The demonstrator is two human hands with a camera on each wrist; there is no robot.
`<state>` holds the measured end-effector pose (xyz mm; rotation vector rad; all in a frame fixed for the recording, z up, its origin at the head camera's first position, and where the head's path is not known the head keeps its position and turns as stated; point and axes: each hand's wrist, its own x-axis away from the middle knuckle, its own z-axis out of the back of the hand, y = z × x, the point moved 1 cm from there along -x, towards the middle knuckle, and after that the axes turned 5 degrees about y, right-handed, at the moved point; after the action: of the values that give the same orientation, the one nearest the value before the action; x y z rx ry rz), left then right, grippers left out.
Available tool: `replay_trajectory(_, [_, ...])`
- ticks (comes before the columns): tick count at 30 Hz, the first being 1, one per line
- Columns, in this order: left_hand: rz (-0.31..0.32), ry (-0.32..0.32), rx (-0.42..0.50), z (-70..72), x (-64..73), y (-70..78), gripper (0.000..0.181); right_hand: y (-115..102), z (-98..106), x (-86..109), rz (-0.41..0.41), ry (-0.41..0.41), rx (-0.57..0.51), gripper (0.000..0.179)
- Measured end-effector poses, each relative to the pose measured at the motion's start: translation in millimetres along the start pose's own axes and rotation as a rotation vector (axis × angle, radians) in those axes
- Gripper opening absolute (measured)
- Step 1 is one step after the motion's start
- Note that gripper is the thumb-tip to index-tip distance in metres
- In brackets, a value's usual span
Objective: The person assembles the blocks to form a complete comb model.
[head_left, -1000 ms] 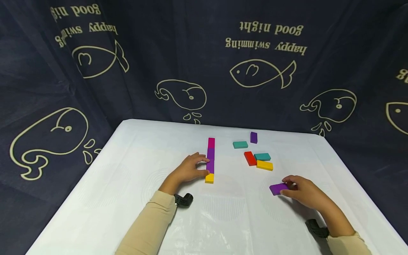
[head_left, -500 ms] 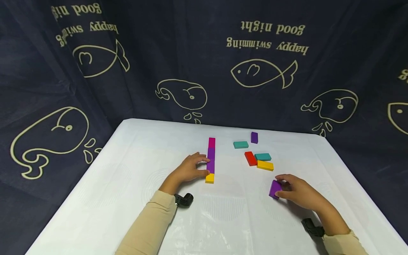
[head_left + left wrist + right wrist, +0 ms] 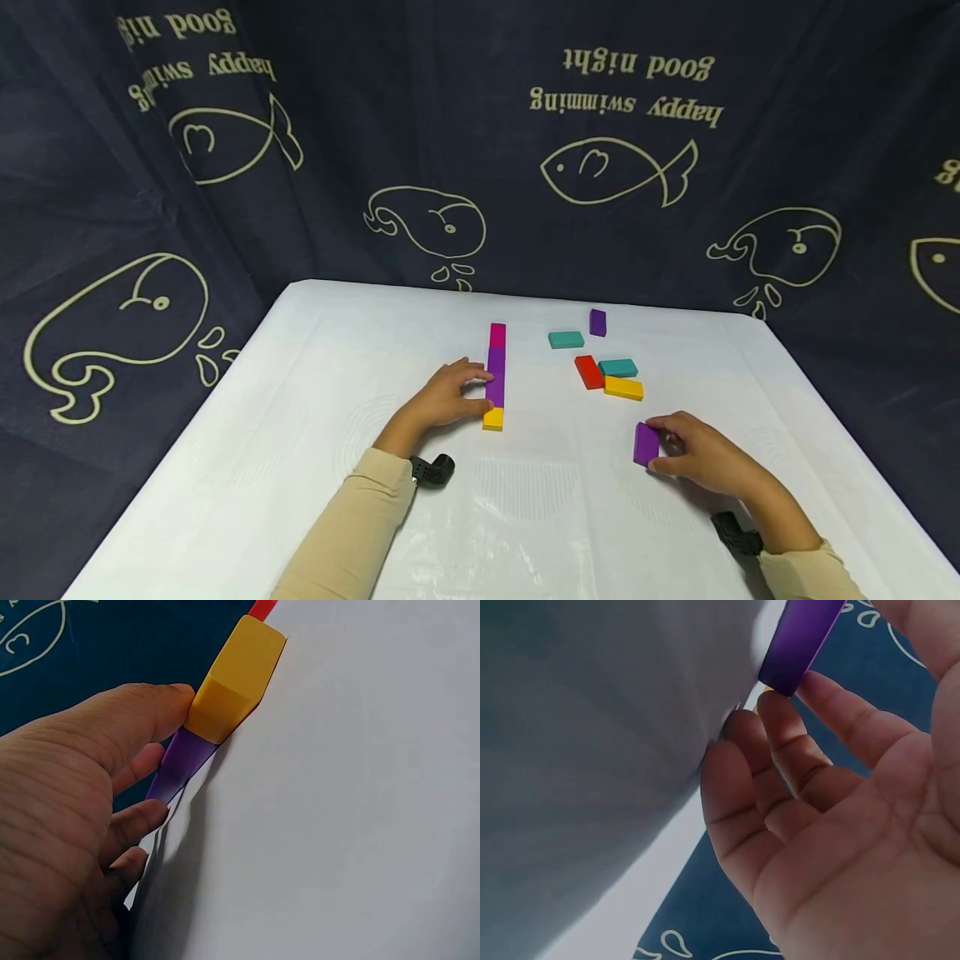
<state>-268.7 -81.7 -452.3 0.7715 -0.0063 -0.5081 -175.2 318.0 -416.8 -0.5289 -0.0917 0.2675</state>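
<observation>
A straight row of blocks lies in the head view: a pink block (image 3: 498,335) at the far end, a purple stretch (image 3: 497,363) in the middle, a yellow block (image 3: 492,419) nearest. My left hand (image 3: 448,397) rests at the row's left side, its thumb touching the yellow block (image 3: 236,675) near the purple joint, other fingers loosely spread. To the right, my right hand (image 3: 697,454) pinches a separate purple block (image 3: 646,444) between thumb and fingertip at its two ends. The right wrist view shows that purple block's end (image 3: 799,649) against a fingertip; its upper part is cut off.
Loose blocks lie beyond my right hand: a red one (image 3: 589,372), a yellow one (image 3: 623,388), teal ones (image 3: 618,367) (image 3: 566,340) and a dark purple one (image 3: 597,323). The white tabletop (image 3: 300,350) ends at a dark printed cloth (image 3: 480,108).
My right hand has shifted slightly left and turned the purple block from lying crosswise to pointing away from me. The left hand and the row stay where they were.
</observation>
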Motion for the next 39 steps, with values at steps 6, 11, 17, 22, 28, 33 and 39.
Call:
replay_trajectory(6, [-0.001, 0.003, 0.007, 0.0, 0.2, 0.2, 0.046, -1.4, -1.6, -1.1, 0.014, -0.010, 0.017, 0.060])
replay_trajectory(11, [0.000, 0.000, 0.010, 0.2, 0.8, 0.6, 0.046, -1.2, -2.6, -1.3, 0.007, -0.019, 0.006, 0.059])
replay_trajectory(17, [-0.015, 0.003, 0.007, -1.2, -0.3, -0.8, 0.047, -2.5, -2.9, -2.7, 0.014, -0.001, 0.000, 0.059])
replay_trajectory(22, [-0.006, 0.002, 0.006, -0.6, -0.1, -1.0, 0.047, -9.5, -0.8, -5.3, 0.057, 0.048, 0.003, 0.056])
replay_trajectory(28, [-0.003, -0.002, -0.002, -2.4, -0.1, -2.0, 0.046, -23.8, -3.5, -13.5, 0.103, 0.081, -0.025, 0.054])
replay_trajectory(33, [-0.006, 0.003, 0.000, -2.3, 0.4, -0.5, 0.046, -44.6, -9.0, -25.3, 0.146, 0.083, -0.047, 0.054])
replay_trajectory(39, [0.000, 0.005, -0.005, -1.4, 0.3, -0.5, 0.046, -73.9, -24.5, -40.8, 0.161, 0.051, -0.079, 0.054])
